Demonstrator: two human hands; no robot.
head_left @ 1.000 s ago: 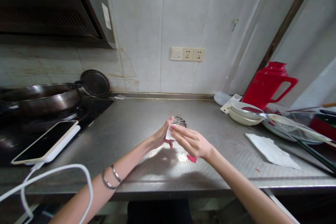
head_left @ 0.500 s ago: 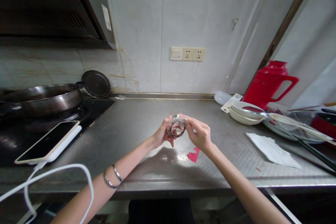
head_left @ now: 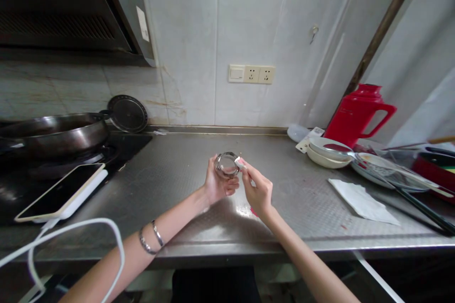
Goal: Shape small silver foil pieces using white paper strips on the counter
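Observation:
A small round clear glass dish is held above the counter in my left hand, whose fingers wrap round its left side and underside. My right hand pinches a small white wad against the dish's right rim. Under my right hand, a bit of red paper lies on the metal counter, mostly hidden by the hand.
At left are a pan on the stove and a phone with a white cable. On the right stand a red thermos, stacked bowls, utensils and a white napkin.
The dish and both hands have shifted slightly left. My right hand now covers most of the red paper, and the dish's round opening shows more fully.

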